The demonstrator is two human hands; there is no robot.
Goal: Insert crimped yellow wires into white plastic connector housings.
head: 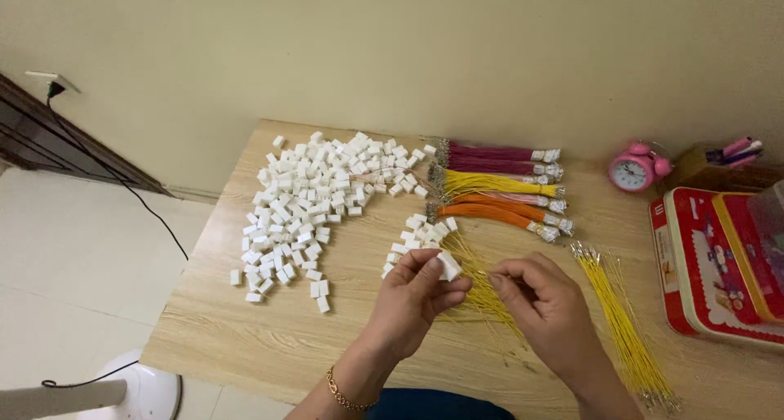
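Progress looks early, as a judgement from how things lie: the big heap of white plastic connector housings spreads out beyond the left hand, loose and unwired as far as can be seen; a smaller cluster of housings sits just beyond the fingertips of both hands; no pile of housings with wires fitted shows anywhere, so nearly all of the work seems left. The left hand pinches one white connector housing between thumb and fingers, raised off the wooden table; the block's long axis runs slantwise, from upper left to lower right, its lower end turned towards the right hand. The right hand is curled with thumb and forefinger pressed together, just beside the housing; it appears to nip a thin yellow wire, though the strand between the fingers is too fine to tell for sure. Loose yellow wires lie under and between the two hands, running diagonally; a second sheaf of yellow crimped wires lies to the right of the right hand, its metal terminal ends at the far tip and the near one; beyond both hands rest tied bundles of maroon, yellow, pink and orange wires, lying crosswise.
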